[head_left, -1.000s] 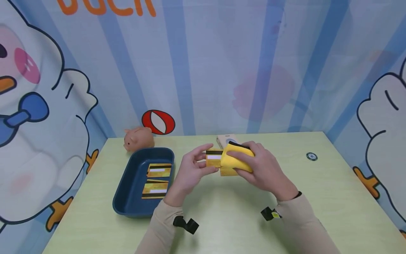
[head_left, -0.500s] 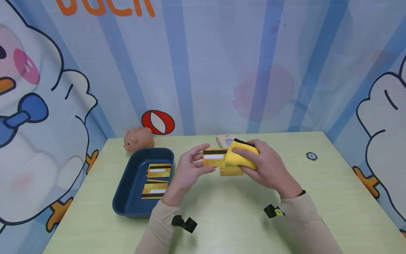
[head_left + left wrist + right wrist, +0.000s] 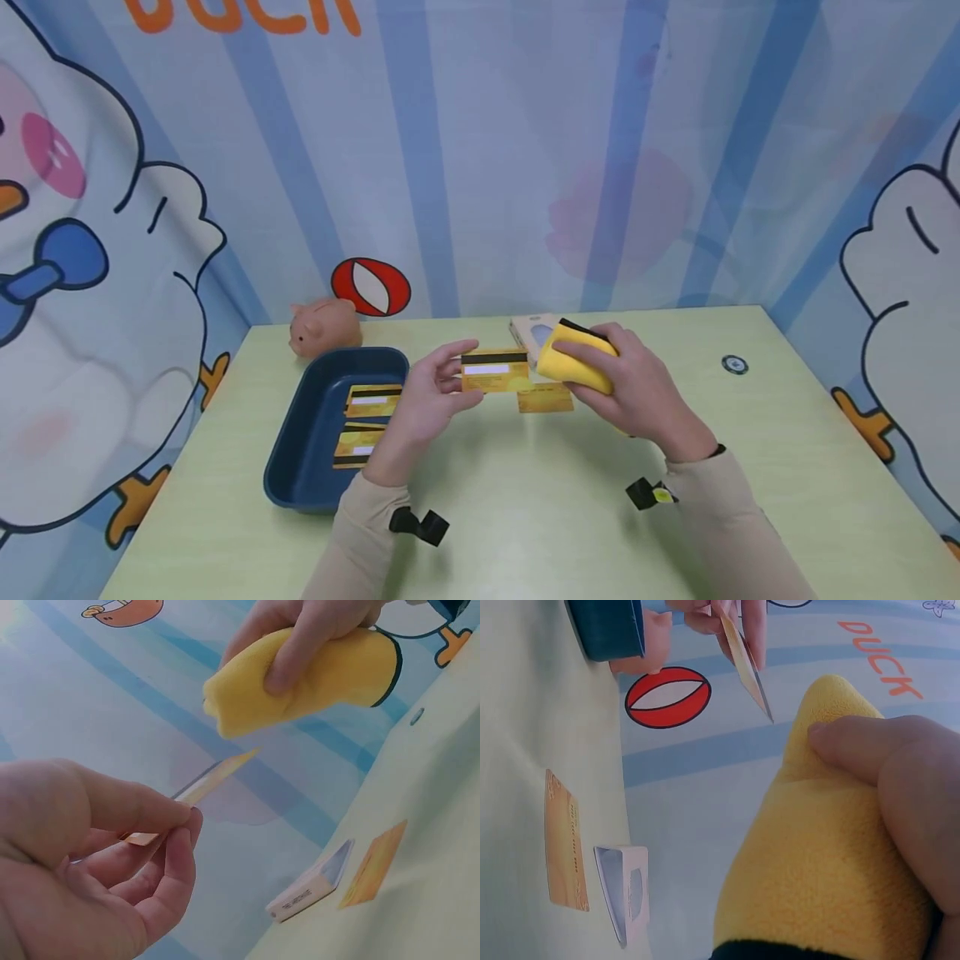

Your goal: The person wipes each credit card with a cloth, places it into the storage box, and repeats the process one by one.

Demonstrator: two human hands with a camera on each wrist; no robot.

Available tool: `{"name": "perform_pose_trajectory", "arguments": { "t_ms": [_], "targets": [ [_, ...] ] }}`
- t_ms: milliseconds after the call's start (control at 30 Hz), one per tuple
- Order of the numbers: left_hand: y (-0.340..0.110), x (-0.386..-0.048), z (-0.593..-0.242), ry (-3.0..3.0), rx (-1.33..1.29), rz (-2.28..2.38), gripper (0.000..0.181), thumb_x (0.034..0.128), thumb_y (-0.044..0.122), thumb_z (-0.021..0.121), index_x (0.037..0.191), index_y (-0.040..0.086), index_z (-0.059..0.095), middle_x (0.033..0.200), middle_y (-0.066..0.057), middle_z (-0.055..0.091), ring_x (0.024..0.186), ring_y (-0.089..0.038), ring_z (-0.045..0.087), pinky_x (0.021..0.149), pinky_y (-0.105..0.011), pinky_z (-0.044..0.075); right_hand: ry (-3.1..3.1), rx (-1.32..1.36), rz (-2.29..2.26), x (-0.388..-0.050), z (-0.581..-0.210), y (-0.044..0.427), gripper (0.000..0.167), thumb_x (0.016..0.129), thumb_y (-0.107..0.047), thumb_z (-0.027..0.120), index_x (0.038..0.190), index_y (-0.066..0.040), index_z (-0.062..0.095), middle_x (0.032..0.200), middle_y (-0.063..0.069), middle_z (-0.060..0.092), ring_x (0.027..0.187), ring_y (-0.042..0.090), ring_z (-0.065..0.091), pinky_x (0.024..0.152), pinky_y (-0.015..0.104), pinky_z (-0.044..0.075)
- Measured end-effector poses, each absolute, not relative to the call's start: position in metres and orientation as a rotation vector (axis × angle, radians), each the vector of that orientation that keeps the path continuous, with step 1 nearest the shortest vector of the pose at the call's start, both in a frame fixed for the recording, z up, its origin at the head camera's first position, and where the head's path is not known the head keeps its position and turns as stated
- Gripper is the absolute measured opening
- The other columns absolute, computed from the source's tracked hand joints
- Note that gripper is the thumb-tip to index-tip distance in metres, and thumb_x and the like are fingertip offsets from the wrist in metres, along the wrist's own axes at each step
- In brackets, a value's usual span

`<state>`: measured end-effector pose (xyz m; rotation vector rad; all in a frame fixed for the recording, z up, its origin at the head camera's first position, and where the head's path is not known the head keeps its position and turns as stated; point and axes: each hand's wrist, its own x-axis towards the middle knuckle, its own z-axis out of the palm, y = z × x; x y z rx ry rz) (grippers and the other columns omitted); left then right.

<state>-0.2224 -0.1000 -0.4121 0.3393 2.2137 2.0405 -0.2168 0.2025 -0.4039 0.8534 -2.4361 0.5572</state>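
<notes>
My left hand (image 3: pixel 427 400) pinches a gold bank card (image 3: pixel 491 371) by its left end, above the table; its black stripe and white strip face me. To the right, my right hand (image 3: pixel 637 387) grips a folded yellow cloth (image 3: pixel 573 358) with a dark edge. In the left wrist view, a gap shows between the card (image 3: pixel 217 776) and the cloth (image 3: pixel 300 682). A second gold card (image 3: pixel 545 398) lies on the table below them. Several more gold cards (image 3: pixel 372 401) lie in the dark blue tray (image 3: pixel 288 458) beside my left forearm.
Behind the tray stands a pink piggy bank (image 3: pixel 325 327). A small white box (image 3: pixel 532 331) sits behind the hands, partly hidden by the cloth. Far right on the table (image 3: pixel 787 467) is a round chip (image 3: pixel 735 364). A printed curtain (image 3: pixel 495 167) rises behind the table.
The left hand has moved left with the card, and the cloth has drifted right. The card, earlier partly covered by the cloth, has come out from it. The tray stays put.
</notes>
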Motion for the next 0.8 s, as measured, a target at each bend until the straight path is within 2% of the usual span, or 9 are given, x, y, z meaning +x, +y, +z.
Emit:
{"name": "perform_pose_trajectory", "arguments": {
  "t_ms": [167, 400, 633, 800],
  "targets": [
    [-0.125, -0.224, -0.404, 2.287, 0.327, 1.949, 0.064, 0.0911, -0.011, 0.072, 0.149, 0.010, 0.055, 0.137, -0.021, 0.067, 0.107, -0.031, 0.071, 0.093, -0.037, 0.061, -2.438, 0.857, 0.558, -0.217, -0.404, 0.201, 0.051, 0.090, -0.025, 0.083, 0.138, -0.026, 0.067, 0.125, 0.020, 0.058, 0.095, 0.030, 0.058, 0.069, 0.044, 0.053],
    [-0.172, -0.226, -0.395, 2.407, 0.236, 1.830, 0.063, 0.0913, -0.009, 0.073, 0.150, 0.005, 0.053, 0.138, -0.025, 0.063, 0.111, -0.034, 0.068, 0.088, -0.029, 0.061, -2.445, 0.858, 0.585, -0.217, -0.405, 0.201, 0.051, 0.090, -0.025, 0.083, 0.139, -0.026, 0.068, 0.127, 0.020, 0.058, 0.096, 0.029, 0.059, 0.070, 0.044, 0.053],
    [-0.213, -0.228, -0.391, 2.494, 0.267, 1.758, 0.062, 0.0897, -0.010, 0.073, 0.147, -0.002, 0.052, 0.128, -0.030, 0.061, 0.098, -0.030, 0.070, 0.080, -0.028, 0.063, -2.462, 0.839, 0.592, -0.216, -0.405, 0.202, 0.051, 0.091, -0.026, 0.083, 0.139, -0.026, 0.068, 0.128, 0.019, 0.058, 0.096, 0.029, 0.058, 0.069, 0.042, 0.052],
    [-0.238, -0.229, -0.391, 2.604, 0.250, 1.596, 0.060, 0.0900, -0.006, 0.075, 0.146, -0.001, 0.055, 0.121, -0.026, 0.057, 0.093, -0.028, 0.065, 0.077, -0.030, 0.060, -2.457, 0.841, 0.594, -0.216, -0.405, 0.202, 0.051, 0.090, -0.027, 0.083, 0.139, -0.026, 0.067, 0.127, 0.018, 0.058, 0.096, 0.029, 0.058, 0.068, 0.042, 0.052]
  ]
}}
